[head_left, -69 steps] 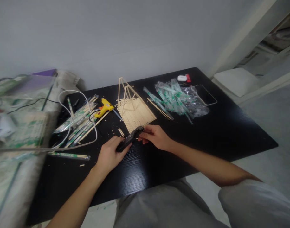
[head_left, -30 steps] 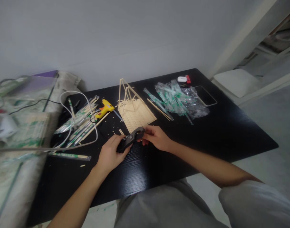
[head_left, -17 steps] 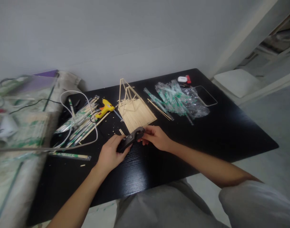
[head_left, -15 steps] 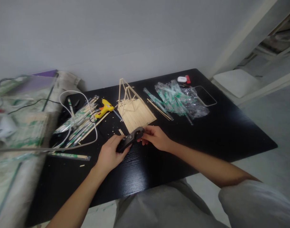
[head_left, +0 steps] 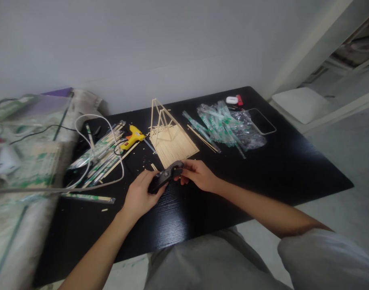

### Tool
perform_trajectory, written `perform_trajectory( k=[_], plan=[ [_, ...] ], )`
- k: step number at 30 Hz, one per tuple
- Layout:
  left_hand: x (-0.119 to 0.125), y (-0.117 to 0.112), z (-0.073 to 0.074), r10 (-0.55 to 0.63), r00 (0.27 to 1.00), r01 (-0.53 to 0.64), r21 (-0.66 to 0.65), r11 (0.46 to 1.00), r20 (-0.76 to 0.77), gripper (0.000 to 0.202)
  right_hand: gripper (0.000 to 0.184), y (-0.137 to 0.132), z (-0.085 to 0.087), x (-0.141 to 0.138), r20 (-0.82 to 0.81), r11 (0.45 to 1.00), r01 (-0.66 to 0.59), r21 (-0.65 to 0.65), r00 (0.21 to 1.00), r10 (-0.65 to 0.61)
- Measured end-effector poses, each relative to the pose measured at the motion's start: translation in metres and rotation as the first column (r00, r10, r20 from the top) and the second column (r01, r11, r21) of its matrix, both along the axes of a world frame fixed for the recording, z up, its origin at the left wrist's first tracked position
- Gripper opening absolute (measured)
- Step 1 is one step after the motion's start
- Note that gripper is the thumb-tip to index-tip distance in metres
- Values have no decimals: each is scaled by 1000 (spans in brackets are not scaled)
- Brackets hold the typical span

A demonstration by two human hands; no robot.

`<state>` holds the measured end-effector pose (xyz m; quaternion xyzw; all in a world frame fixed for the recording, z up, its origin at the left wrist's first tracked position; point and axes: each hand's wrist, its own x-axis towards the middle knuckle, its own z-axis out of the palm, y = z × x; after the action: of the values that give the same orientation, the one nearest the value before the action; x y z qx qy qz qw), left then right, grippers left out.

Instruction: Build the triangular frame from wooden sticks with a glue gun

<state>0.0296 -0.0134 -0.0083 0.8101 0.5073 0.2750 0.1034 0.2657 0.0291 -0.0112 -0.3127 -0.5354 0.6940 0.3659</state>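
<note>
My left hand is closed around the handles of a dark cutting tool, held just above the black table. My right hand pinches at the tool's head; what its fingertips hold is too small to make out. Right behind the hands lies a flat mat of wooden sticks with a triangular stick frame standing upright on it.
A yellow glue gun with a white cable lies left of the mat, beside wrapped chopsticks. Plastic wrappers, a phone and a small white case sit at the back right. Cluttered shelves fill the left edge.
Almost nothing differs: both hands stay on the cutting tool in front of the stick mat, with only slight shifts of the tool's head.
</note>
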Motion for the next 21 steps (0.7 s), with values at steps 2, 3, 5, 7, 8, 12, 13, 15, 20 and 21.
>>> perform_trajectory(
  k=[2, 3, 5, 7, 8, 12, 13, 15, 20, 21],
  plan=[
    [1, 0, 1, -3, 1000, 3, 1, 1000, 1, 26, 36, 0, 0, 0, 0, 1000, 1, 7, 1000, -1],
    [1, 0, 2, -6, 1000, 6, 3, 1000, 0, 26, 36, 0, 0, 0, -2, 1000, 1, 11, 1000, -1],
    [1, 0, 2, -6, 1000, 6, 5, 1000, -3, 26, 36, 0, 0, 0, -3, 1000, 3, 15, 1000, -3],
    [1, 0, 2, -3, 1000, 3, 5, 1000, -5, 26, 36, 0, -1, 0, 0, 1000, 3, 13, 1000, -3],
    [0, 0, 1, -2, 1000, 2, 5, 1000, -4, 26, 36, 0, -2, 1, 0, 1000, 4, 11, 1000, -4],
    [-1, 0, 0, -19, 1000, 19, 6, 1000, 1, 26, 35, 0, -2, 1, -3, 1000, -1, 8, 1000, 1],
    [-1, 0, 0, -21, 1000, 20, 6, 1000, 3, 26, 35, 0, -2, 1, -2, 1000, 0, 7, 1000, 0],
    [0, 0, 0, -22, 1000, 22, 6, 1000, 9, 25, 36, 0, -1, 0, 4, 1000, 3, 8, 1000, -3],
    [0, 0, 1, -23, 1000, 23, -5, 1000, 18, 23, 38, 0, -1, 0, 13, 1000, 12, 4, 1000, -12],
    [0, -1, 1, -20, 1000, 20, -8, 1000, 16, 23, 38, 0, -1, 1, 11, 1000, 13, 2, 1000, -13]
  ],
)
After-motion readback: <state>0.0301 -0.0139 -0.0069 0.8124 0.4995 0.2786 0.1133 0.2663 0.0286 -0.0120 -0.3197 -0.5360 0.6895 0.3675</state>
